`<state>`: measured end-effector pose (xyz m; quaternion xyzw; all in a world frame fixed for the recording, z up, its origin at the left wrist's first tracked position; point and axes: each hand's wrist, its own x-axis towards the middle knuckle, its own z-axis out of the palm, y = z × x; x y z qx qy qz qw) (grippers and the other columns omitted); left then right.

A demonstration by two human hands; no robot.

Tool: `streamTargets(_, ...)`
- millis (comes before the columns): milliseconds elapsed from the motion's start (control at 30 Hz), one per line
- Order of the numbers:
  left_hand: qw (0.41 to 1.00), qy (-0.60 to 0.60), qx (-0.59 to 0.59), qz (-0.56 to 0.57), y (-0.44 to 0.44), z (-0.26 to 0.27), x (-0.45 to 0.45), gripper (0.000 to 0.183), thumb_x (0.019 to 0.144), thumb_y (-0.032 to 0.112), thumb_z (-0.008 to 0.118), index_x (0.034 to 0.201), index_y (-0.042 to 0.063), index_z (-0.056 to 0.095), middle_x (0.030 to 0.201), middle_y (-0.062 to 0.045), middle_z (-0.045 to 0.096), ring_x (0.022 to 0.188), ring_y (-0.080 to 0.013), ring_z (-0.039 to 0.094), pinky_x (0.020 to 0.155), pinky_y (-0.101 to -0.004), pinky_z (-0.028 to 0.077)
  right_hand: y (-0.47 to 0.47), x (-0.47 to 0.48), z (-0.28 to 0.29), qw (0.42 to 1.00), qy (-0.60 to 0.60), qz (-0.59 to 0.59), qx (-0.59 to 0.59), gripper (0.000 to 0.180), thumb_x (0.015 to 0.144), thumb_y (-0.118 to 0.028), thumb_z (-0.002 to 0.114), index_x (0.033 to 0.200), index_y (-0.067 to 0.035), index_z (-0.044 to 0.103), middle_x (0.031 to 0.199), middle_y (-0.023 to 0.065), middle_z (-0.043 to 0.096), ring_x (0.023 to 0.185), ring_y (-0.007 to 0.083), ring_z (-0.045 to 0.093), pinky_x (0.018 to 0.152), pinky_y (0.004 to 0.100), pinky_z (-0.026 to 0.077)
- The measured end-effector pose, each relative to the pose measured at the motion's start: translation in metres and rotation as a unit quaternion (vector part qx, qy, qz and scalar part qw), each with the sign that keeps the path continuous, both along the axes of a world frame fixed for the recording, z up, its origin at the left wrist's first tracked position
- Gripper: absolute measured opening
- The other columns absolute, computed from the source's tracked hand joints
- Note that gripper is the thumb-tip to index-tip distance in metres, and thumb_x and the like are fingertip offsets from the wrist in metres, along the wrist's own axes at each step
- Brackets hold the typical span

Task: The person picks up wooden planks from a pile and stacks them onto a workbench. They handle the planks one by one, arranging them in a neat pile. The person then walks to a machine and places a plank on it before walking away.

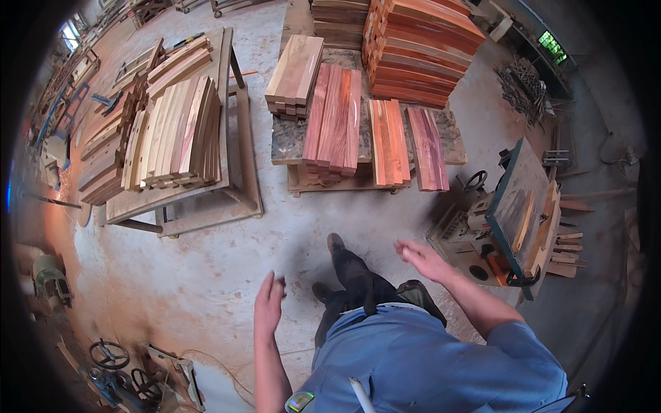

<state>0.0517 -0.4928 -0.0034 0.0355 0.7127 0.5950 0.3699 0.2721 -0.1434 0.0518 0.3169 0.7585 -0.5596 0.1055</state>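
My left hand (269, 301) hangs over the floor, its fingers apart, nothing held. At the right, my right hand (419, 258) reaches forward, also holding nothing, fingers loosely spread. Before me a low wooden table bears a stack of pinkish wood strips (333, 118), a stack of pale wood strips (295, 72), a bundle of orange strips (389, 142) and a bundle of purplish strips (427, 148) that overhangs the front edge. A tall stack of reddish boards (421, 51) stands behind them. Neither hand touches any wood.
To the left, a wooden workbench (165, 199) carries pale strips (178, 131) and darker mortised pieces (106, 155). A woodworking machine with a tilted table (521, 201) stands close on the right. Machine handwheels (109, 354) are at lower left, and a green motor (50, 276) at far left.
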Motion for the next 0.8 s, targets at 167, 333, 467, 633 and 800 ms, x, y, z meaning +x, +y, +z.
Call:
streamTargets(167,0.995,0.031,0.078,-0.052,0.125,0.019,-0.1,0.069,0.104,0.038,0.046,0.152,-0.004,0.022,0.153,-0.018,0.038,0.139,-0.0258,0.04,0.112,-0.0385,0.035,0.047,-0.1,-0.032,0.983,0.15,-0.101,0.036,0.056,0.106,-0.03,0.037,0.148,0.007,0.03,0.15,0.0201,0.04,0.141,0.0269,0.037,0.114,0.037,0.031)
streamTargets(333,0.985,0.025,0.149,-0.085,0.236,0.015,-0.18,0.072,0.103,0.044,0.044,0.155,0.001,0.017,0.16,-0.016,0.025,0.147,-0.0273,0.026,0.118,-0.0419,0.023,0.085,-0.198,-0.045,0.962,0.199,-0.18,0.054,0.061,0.106,-0.034,0.035,0.15,0.007,0.027,0.153,0.0216,0.035,0.145,0.0285,0.03,0.118,0.0349,0.022)
streamTargets(467,0.981,-0.122,0.135,-0.072,0.296,-0.004,-0.218,0.074,0.103,0.05,0.038,0.155,0.001,0.018,0.161,-0.015,0.021,0.149,-0.026,0.022,0.12,-0.0405,0.02,0.116,-0.254,-0.065,0.95,0.217,-0.225,0.003,0.067,0.104,-0.04,0.035,0.147,0.011,0.027,0.153,0.0272,0.032,0.146,0.0334,0.026,0.119,0.0365,0.02)
streamTargets(633,0.971,-0.218,0.086,-0.052,0.334,-0.011,-0.218,0.076,0.101,0.062,0.029,0.149,0.002,0.035,0.145,-0.015,0.048,0.129,-0.0278,0.051,0.108,-0.0409,0.043,0.132,-0.293,-0.101,0.919,0.28,-0.269,-0.072,0.073,0.104,-0.043,0.034,0.147,0.014,0.021,0.155,0.0291,0.026,0.148,0.0344,0.02,0.12,0.0362,0.017)
streamTargets(800,0.94,-0.313,0.125,-0.044,0.34,-0.015,-0.212,0.076,0.099,0.064,0.032,0.147,0.005,0.039,0.141,-0.016,0.051,0.124,-0.0325,0.054,0.104,-0.0469,0.046,0.129,-0.302,-0.127,0.914,0.299,-0.256,-0.101,0.08,0.103,-0.051,0.035,0.151,0.01,0.013,0.159,0.0235,0.018,0.148,0.0294,0.017,0.119,0.0327,0.015)
